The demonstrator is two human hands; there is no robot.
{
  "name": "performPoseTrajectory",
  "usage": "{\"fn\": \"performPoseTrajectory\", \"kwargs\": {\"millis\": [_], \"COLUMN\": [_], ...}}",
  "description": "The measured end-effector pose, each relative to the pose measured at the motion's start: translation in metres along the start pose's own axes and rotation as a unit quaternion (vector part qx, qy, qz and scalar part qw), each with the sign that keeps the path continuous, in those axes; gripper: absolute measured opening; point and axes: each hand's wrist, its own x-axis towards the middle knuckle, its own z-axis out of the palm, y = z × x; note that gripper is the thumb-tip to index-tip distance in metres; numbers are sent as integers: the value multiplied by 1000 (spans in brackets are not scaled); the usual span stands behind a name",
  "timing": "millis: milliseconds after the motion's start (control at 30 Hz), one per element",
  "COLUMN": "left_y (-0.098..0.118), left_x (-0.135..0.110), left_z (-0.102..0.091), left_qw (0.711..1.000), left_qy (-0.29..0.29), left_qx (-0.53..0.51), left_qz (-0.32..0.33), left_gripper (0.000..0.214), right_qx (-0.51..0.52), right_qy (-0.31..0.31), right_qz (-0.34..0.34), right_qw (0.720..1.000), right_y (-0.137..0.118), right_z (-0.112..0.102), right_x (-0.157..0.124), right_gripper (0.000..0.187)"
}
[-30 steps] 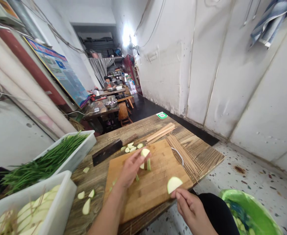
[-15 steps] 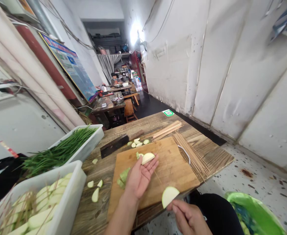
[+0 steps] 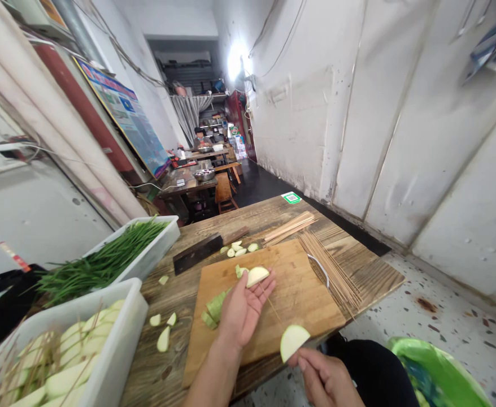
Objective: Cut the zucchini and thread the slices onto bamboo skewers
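My left hand [image 3: 243, 308] lies palm up over the wooden cutting board [image 3: 299, 299], fingers stretched, with a pale vegetable slice [image 3: 256, 275] resting on its fingertips. Green peel strips [image 3: 214, 308] lie on the board just left of that hand. My right hand [image 3: 322, 373] is closed below the board's near edge, pinching a thin bamboo skewer [image 3: 271, 305] that carries a half-round pale slice [image 3: 293, 341]. The skewer's far end points toward my left hand.
A cleaver [image 3: 197, 252] and small cut pieces [image 3: 238, 249] lie behind the board. Loose skewers [image 3: 333, 268] fan out at right. White tubs hold chives [image 3: 104, 260] and skewered slices [image 3: 65, 362]. A green bin [image 3: 438, 373] stands on the floor. A person sits far back.
My left hand turned palm up and drew back from the board's middle, the slice now on its fingertips. My right hand with the skewered slice shifted slightly left and nearer.
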Motion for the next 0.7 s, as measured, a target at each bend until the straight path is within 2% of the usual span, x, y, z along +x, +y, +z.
{"fn": "performPoseTrajectory", "kwargs": {"millis": [333, 467, 700], "left_y": [-10, -12, -16], "left_x": [-2, -2, -1], "left_z": [-1, 0, 1], "left_qw": [997, 997, 997], "left_qy": [23, 33, 28], "left_qx": [36, 36, 47], "left_qz": [67, 66, 45], "left_gripper": [19, 20, 20], "right_qx": [24, 37, 33], "right_qy": [6, 38, 31], "right_qz": [2, -6, -4], "right_qw": [1000, 999, 999], "right_y": [-1, -2, -4], "right_z": [7, 12, 15], "right_x": [1, 3, 7], "right_gripper": [39, 39, 39]}}
